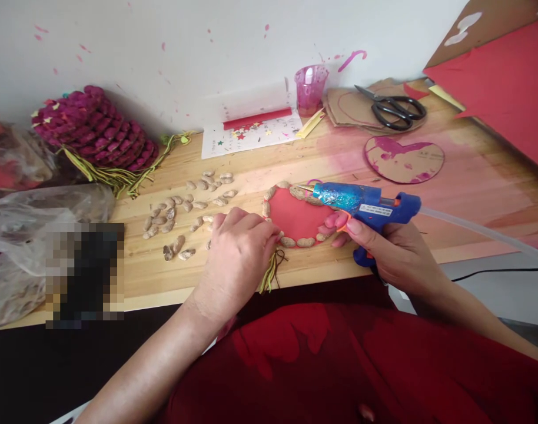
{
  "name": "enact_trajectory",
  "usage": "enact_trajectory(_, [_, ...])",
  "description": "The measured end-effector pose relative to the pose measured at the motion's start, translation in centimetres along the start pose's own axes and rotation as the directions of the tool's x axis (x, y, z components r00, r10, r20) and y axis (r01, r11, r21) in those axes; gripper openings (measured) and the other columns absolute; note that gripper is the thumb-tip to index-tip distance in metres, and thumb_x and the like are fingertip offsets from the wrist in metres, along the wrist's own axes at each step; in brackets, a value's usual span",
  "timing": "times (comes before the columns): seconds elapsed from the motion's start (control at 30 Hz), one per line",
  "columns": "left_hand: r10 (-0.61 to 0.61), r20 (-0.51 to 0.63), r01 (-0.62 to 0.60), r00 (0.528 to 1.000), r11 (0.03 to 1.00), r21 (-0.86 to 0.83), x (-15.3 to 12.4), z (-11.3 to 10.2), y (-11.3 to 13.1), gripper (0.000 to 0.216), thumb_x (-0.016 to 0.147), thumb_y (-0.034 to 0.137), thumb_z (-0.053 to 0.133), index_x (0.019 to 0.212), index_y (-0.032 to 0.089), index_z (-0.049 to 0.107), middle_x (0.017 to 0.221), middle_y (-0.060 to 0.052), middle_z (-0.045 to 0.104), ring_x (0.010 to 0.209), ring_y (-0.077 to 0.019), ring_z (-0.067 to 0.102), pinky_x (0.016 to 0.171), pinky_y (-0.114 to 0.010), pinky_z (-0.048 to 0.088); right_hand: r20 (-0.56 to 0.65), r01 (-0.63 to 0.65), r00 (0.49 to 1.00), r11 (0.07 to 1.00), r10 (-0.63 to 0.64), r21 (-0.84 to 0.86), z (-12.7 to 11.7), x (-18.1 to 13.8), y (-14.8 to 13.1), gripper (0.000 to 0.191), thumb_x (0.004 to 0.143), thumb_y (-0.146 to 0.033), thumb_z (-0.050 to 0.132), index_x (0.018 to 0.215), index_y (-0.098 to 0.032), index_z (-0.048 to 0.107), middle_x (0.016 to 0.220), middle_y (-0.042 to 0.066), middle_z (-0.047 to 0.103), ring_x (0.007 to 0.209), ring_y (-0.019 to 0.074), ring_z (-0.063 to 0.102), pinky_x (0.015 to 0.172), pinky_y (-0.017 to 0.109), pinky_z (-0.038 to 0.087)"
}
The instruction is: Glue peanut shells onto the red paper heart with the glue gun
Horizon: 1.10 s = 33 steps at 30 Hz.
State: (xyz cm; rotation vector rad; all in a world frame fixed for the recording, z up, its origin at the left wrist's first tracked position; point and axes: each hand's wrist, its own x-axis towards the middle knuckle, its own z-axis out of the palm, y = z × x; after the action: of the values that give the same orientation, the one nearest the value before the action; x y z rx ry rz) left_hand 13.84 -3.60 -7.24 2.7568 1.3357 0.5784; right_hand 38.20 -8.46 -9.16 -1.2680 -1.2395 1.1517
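Observation:
A red heart-shaped piece (295,218) lies on the table, with unshelled peanuts (305,242) set along its rim and a yellow-green tassel (269,274) at its near edge. My left hand (240,250) is closed, its fingertips pinched on a peanut at the heart's left edge; the fingers partly hide it. In my right hand (384,244) is a blue hot glue gun (352,200), one finger on its orange trigger. Its nozzle points left, over the peanuts on the heart's far edge. Loose peanuts (163,212) are scattered left of my left hand.
Behind the heart are a paper sheet (211,145) with small stars, a pink-stained cup (311,88), and black-handled scissors (399,112) on cardboard. A painted cardboard heart (404,159) lies to the right. A purple tasselled piece (105,132) and plastic bags (52,206) stand left.

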Motion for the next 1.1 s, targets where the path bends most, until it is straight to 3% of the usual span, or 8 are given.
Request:
enact_trajectory(0.47, [-0.121, -0.002, 0.12, 0.993, 0.983, -0.137, 0.0, -0.4, -0.1, 0.012, 0.092, 0.018, 0.067, 0.089, 0.022, 0.078, 0.089, -0.004, 0.079, 0.085, -0.025, 0.066, 0.081, -0.04, 0.044, 0.035, 0.018, 0.999, 0.999, -0.019, 0.034, 0.0, 0.1, 0.0, 0.021, 0.098, -0.044, 0.066, 0.099, -0.027, 0.078, 0.099, 0.001, 0.078, 0.083, 0.0164, 0.07, 0.076, 0.029, 0.058])
enact_trajectory(0.67, [-0.266, 0.009, 0.252, 0.964, 0.903, -0.349, -0.2, -0.7, -0.9, 0.009, 0.087, 0.019, 0.073, 0.087, 0.024, 0.08, 0.087, -0.002, 0.079, 0.086, -0.0223, 0.068, 0.085, -0.037, 0.048, 0.03, -0.001, 1.0, 0.999, -0.001, 0.044, 0.1, 0.0, -0.2, 0.024, 0.097, -0.046, 0.067, 0.097, -0.024, 0.076, 0.096, 0.003, 0.078, 0.083, 0.0174, 0.071, 0.076, 0.031, 0.057])
enact_trajectory(0.77, [-0.447, 0.114, 0.423, 0.887, 0.691, -0.586, -0.4, -1.0, -1.6, 0.004, 0.082, 0.025, 0.08, 0.085, 0.023, 0.082, 0.084, -0.002, 0.079, 0.08, -0.0192, 0.068, 0.082, -0.033, 0.051, 0.032, -0.017, 0.999, 0.999, 0.015, 0.039, 0.0, -0.1, -0.1, 0.023, 0.098, -0.046, 0.066, 0.1, -0.024, 0.075, 0.098, 0.003, 0.078, 0.083, 0.0176, 0.07, 0.076, 0.032, 0.057])
enact_trajectory(0.87, [-0.524, 0.319, 0.481, 0.79, 0.207, -0.852, -0.7, -1.4, -2.3, 0.021, 0.07, 0.033, 0.091, 0.083, 0.02, 0.082, 0.08, -0.004, 0.077, 0.073, -0.0147, 0.067, 0.074, -0.027, 0.053, 0.02, 0.011, 1.0, 0.999, -0.012, 0.043, -0.2, -0.1, 0.3, 0.022, 0.098, -0.046, 0.066, 0.1, -0.026, 0.075, 0.1, 0.003, 0.076, 0.084, 0.019, 0.07, 0.077, 0.033, 0.055])
enact_trajectory(0.93, [-0.501, 0.445, 0.444, 0.742, -0.13, -0.886, -1.0, -1.6, -2.4, 0.031, 0.061, 0.033, 0.097, 0.081, 0.016, 0.081, 0.075, -0.004, 0.075, 0.066, -0.0109, 0.064, 0.065, -0.021, 0.052, 0.004, 0.029, 1.0, 0.998, -0.029, 0.051, -0.2, -0.2, 0.5, 0.023, 0.098, -0.047, 0.065, 0.098, -0.027, 0.075, 0.1, 0.003, 0.076, 0.083, 0.019, 0.069, 0.077, 0.034, 0.054])
enact_trajectory(0.97, [-0.476, 0.499, 0.431, 0.724, -0.253, -0.866, -1.2, -1.7, -2.3, 0.033, 0.058, 0.031, 0.099, 0.08, 0.015, 0.08, 0.072, -0.003, 0.073, 0.063, -0.0091, 0.062, 0.061, -0.019, 0.051, -0.005, 0.031, 1.0, 0.998, -0.03, 0.05, -0.2, -0.3, 0.5, 0.023, 0.098, -0.048, 0.064, 0.097, -0.028, 0.075, 0.1, 0.002, 0.076, 0.08, 0.0181, 0.067, 0.074, 0.033, 0.053])
enact_trajectory(1.03, [-0.422, 0.582, 0.429, 0.695, -0.406, -0.807, -1.5, -1.7, -1.9, 0.034, 0.056, 0.028, 0.1, 0.078, 0.013, 0.079, 0.067, -0.002, 0.07, 0.058, -0.007, 0.06, 0.056, -0.016, 0.049, 0.001, 0.033, 0.999, 0.999, -0.033, 0.03, 0.0, -0.7, 0.2, 0.025, 0.1, -0.049, 0.061, 0.098, -0.028, 0.074, 0.098, 0.002, 0.075, 0.072, 0.0162, 0.063, 0.067, 0.032, 0.051])
enact_trajectory(1.1, [-0.38, 0.625, 0.431, 0.681, -0.482, -0.763, -1.9, -1.6, -1.3, 0.034, 0.056, 0.026, 0.1, 0.078, 0.012, 0.078, 0.066, -0.002, 0.068, 0.057, -0.0069, 0.059, 0.054, -0.015, 0.049, 0.05, 0.052, 0.997, 0.999, -0.052, 0.007, 0.4, -1.3, -0.4, 0.026, 0.1, -0.05, 0.06, 0.099, -0.028, 0.073, 0.094, 0.002, 0.074, 0.066, 0.0152, 0.06, 0.06, 0.031, 0.049])
